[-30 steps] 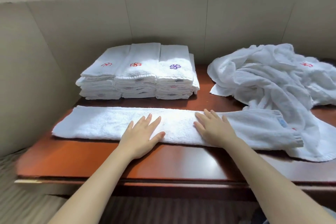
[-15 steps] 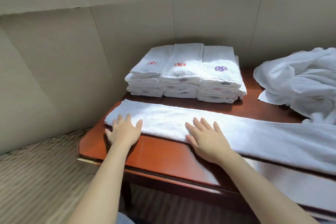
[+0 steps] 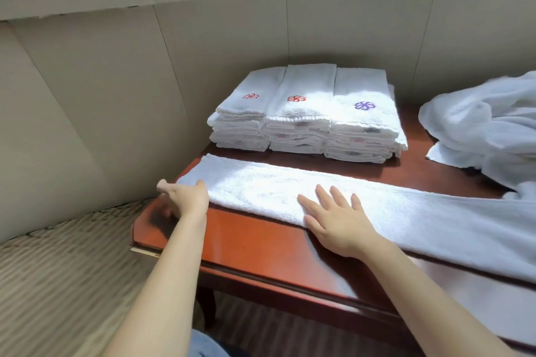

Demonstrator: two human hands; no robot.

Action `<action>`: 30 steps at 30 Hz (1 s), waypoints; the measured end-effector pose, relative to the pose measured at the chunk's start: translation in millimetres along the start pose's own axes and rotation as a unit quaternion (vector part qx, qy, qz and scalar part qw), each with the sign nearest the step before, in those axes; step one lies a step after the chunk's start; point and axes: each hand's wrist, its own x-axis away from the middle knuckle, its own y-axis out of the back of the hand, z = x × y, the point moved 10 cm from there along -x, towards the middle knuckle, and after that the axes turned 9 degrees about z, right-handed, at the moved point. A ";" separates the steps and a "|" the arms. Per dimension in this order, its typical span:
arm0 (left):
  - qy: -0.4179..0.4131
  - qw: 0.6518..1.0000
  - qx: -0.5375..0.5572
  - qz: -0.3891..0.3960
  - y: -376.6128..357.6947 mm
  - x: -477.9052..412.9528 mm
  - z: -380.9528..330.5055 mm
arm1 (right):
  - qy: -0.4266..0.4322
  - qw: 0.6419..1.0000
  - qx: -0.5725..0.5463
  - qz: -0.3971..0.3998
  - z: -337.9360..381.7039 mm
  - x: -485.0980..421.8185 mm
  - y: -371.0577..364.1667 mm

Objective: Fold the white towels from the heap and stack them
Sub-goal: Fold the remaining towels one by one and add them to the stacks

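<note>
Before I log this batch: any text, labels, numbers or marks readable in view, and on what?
No word or number can be read.
Sewn tags on the folded edges of the stacked towels: red or grey print, too small and blurred to read.
Embroidered marks, no letters: red pinwheel flower on the middle stack's top towel, purple one on the right stack, red mark on the left stack.

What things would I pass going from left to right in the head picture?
Left hand → left stack with red logo → middle stack with red logo → right stack with purple logo → unfolded towel heap.
</note>
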 end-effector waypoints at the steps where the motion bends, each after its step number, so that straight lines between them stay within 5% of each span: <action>1: 0.050 0.995 0.085 0.008 -5.2 0.4 7.6 | 0.002 1.000 0.002 0.000 0.3 0.4 -0.1; 6: 0.102 0.955 0.256 0.105 -47.1 10.4 11.1 | 0.022 1.000 -0.021 0.001 0.2 1.5 1.2; 9: 0.057 0.953 0.268 0.127 -63.4 28.9 -6.8 | 0.043 0.982 -0.185 -0.026 -4.9 5.2 12.7; 11: -0.032 0.974 0.198 0.101 -61.3 45.1 -37.9 | 0.034 0.897 -0.439 -0.040 -16.4 10.1 19.8; 13: -0.148 0.971 0.142 0.123 -67.3 73.6 -82.6 | 0.017 0.744 -0.666 -0.046 -30.6 16.6 24.1; 14: -0.207 0.951 0.123 0.196 -83.0 93.9 -106.1 | 0.008 0.687 -0.725 -0.046 -39.4 19.3 27.5; 16: -0.267 0.858 0.019 0.438 -132.2 153.2 -130.9 | -0.005 0.600 -0.799 -0.041 -58.8 25.4 34.9; 18: -0.231 0.720 -0.124 0.643 -167.3 214.7 -107.7 | -0.005 0.518 -0.854 -0.046 -82.2 32.6 40.7; 20: -0.225 0.660 -0.236 0.677 -179.3 236.1 -84.0 | -0.050 0.465 -0.881 -0.079 -110.1 43.1 36.2; 23: -0.279 0.732 -0.282 0.554 -181.5 212.5 -92.8 | -0.154 0.433 -0.882 -0.103 -140.7 62.3 13.0; 26: -0.303 0.803 -0.265 0.439 -171.0 180.2 -106.0 | -0.168 0.388 -0.900 -0.106 -154.8 69.5 6.1; 28: -0.311 0.810 -0.296 0.399 -170.8 168.7 -103.1 | -0.179 0.370 -0.903 -0.124 -167.5 75.0 6.7; 30: -0.284 0.800 -0.343 0.402 -179.0 162.4 -86.3 | -0.208 0.405 -0.882 -0.125 -178.4 80.6 7.6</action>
